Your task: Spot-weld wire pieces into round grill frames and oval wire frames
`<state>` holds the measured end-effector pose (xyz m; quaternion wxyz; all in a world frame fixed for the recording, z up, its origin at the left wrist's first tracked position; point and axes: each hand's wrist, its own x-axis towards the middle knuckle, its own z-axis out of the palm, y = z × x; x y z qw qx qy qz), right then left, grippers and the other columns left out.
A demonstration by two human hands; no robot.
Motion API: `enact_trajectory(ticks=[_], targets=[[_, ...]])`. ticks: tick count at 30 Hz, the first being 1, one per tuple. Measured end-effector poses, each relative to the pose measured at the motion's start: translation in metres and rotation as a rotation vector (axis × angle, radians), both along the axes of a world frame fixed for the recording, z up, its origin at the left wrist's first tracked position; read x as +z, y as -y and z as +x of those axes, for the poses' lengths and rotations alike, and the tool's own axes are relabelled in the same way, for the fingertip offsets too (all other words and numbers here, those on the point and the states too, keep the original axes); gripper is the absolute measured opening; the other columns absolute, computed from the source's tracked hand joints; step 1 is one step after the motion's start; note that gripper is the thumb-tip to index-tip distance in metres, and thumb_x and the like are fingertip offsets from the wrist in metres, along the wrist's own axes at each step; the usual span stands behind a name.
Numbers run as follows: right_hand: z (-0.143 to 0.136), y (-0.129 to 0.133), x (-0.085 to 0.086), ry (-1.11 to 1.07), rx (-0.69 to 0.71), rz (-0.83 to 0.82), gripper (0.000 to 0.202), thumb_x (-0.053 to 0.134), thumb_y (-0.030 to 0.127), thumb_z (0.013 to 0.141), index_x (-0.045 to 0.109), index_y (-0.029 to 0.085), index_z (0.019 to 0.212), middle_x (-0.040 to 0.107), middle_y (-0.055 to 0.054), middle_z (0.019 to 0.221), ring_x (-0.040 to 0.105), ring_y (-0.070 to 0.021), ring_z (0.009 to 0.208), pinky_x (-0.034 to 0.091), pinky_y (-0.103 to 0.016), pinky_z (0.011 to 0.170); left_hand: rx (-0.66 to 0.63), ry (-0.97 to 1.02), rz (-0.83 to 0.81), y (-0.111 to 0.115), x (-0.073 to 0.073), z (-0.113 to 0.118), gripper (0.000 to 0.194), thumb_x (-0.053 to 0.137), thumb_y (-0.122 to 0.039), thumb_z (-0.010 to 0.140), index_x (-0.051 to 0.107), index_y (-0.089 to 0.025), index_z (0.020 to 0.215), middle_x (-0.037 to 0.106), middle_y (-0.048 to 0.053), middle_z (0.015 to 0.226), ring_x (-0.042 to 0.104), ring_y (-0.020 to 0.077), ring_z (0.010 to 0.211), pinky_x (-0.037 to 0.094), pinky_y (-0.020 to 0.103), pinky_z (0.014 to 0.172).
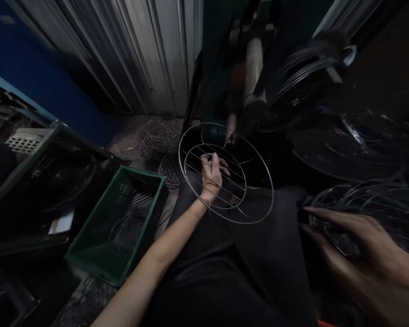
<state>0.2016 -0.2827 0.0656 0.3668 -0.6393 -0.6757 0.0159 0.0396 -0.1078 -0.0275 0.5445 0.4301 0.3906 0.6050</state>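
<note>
My left hand (211, 176) grips a round wire rack (244, 181) made of an outer ring, a smaller inner ring and several thin parallel bars. The rack is held at a tilt above my dark-clad lap, and the fingers close around its bars. On the right, my right hand (368, 259) is blurred, with thumb and fingers apart. Shiny metal shows in the gap between them, but I cannot make out whether the hand touches it. Beside that hand lies a pile of wire rings (368, 195).
A green plastic crate (117, 268) with wire pieces stands at the left. Bundles of wire rings (160, 138) lie on the floor near a corrugated metal wall (157, 54). Machine parts (254, 68) rise ahead, and a dark bin (23, 213) stands far left.
</note>
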Motion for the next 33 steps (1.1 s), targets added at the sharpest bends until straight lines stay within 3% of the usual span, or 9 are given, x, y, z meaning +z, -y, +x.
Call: enact_trajectory(ticks=[7,14,20,24,27,31,33], targets=[[-0.004,0.006,-0.016,0.040,-0.007,-0.064,0.023,0.051,0.035,0.087,0.056,0.027,0.109,0.065,-0.001,0.095,0.061,-0.0191,0.084,0.050,-0.034,0.078,0.009,0.010,-0.067,0.004,-0.004,0.004,0.032,0.039,-0.052,0.088,0.031,-0.021,0.084,0.051,-0.008,0.062,0.047,0.0034,0.037,0.036,0.015,0.038],[-0.007,0.004,-0.051,0.131,0.164,-0.097,0.048,0.050,0.016,0.085,0.046,0.030,0.131,0.064,0.000,0.108,0.058,-0.0178,0.089,0.050,-0.031,0.078,-0.020,0.019,-0.035,0.014,-0.010,0.001,0.031,0.041,-0.051,0.089,0.032,-0.021,0.085,0.053,-0.008,0.063,0.047,0.0036,0.037,0.037,0.016,0.038],[-0.012,0.003,-0.067,0.193,0.214,-0.065,0.057,0.047,0.006,0.083,0.043,0.031,0.134,0.067,0.000,0.100,0.058,-0.0183,0.083,0.049,-0.032,0.074,-0.033,0.023,-0.034,0.021,-0.013,-0.001,0.031,0.042,-0.051,0.088,0.032,-0.022,0.086,0.053,-0.008,0.065,0.048,0.0036,0.038,0.036,0.015,0.038],[-0.011,0.008,-0.070,0.232,0.195,-0.028,0.060,0.050,0.008,0.084,0.040,0.034,0.137,0.068,0.001,0.096,0.060,-0.0177,0.080,0.047,-0.032,0.070,-0.076,0.073,-0.053,0.024,-0.010,-0.002,0.033,0.044,-0.052,0.086,0.032,-0.022,0.086,0.053,-0.008,0.064,0.047,0.0031,0.037,0.036,0.015,0.038],[-0.006,0.014,-0.063,0.235,0.193,-0.011,0.060,0.050,0.012,0.087,0.035,0.036,0.139,0.068,0.001,0.097,0.060,-0.0177,0.079,0.047,-0.032,0.070,-0.145,0.104,-0.136,0.033,-0.014,-0.005,0.037,0.050,-0.054,0.083,0.032,-0.022,0.086,0.053,-0.008,0.064,0.048,0.0042,0.039,0.038,0.015,0.039],[0.005,0.011,-0.049,0.195,0.072,0.074,0.054,0.052,0.024,0.088,0.036,0.035,0.139,0.067,-0.002,0.096,0.060,-0.0185,0.075,0.049,-0.032,0.070,-0.342,0.254,-0.388,0.068,-0.037,-0.006,0.044,0.063,-0.052,0.074,0.038,-0.021,0.093,0.059,-0.003,0.072,0.060,0.0109,0.053,0.046,0.021,0.047],[0.011,0.000,-0.049,0.218,0.004,0.091,0.055,0.053,0.028,0.088,0.035,0.030,0.140,0.067,-0.003,0.090,0.060,-0.0199,0.074,0.049,-0.033,0.071,-0.357,0.358,-0.554,0.090,-0.052,-0.002,0.044,0.067,-0.047,0.072,0.040,-0.019,0.092,0.061,0.000,0.074,0.062,0.0137,0.058,0.049,0.026,0.054]])
